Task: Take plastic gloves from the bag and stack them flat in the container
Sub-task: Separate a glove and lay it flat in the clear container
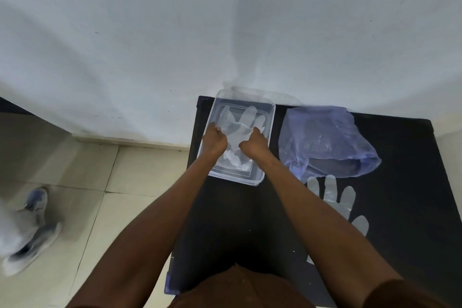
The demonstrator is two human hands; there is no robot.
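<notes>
A clear rectangular container (270,117) sits at the far left of the black table (400,207). Inside it lies a translucent plastic glove (246,120), fingers pointing away from me, on top of other crumpled gloves. My left hand (214,140) grips the glove's left side and my right hand (255,144) grips its right side, both inside the container. The bluish plastic bag (322,137) lies to the right of the container, its mouth toward me. Another glove (336,200) lies flat on the table in front of the bag, partly hidden by my right forearm.
A white wall rises right behind the table. Tiled floor lies to the left, with a pair of blurred shoes (32,230) on it. The table's left edge runs just beside the container.
</notes>
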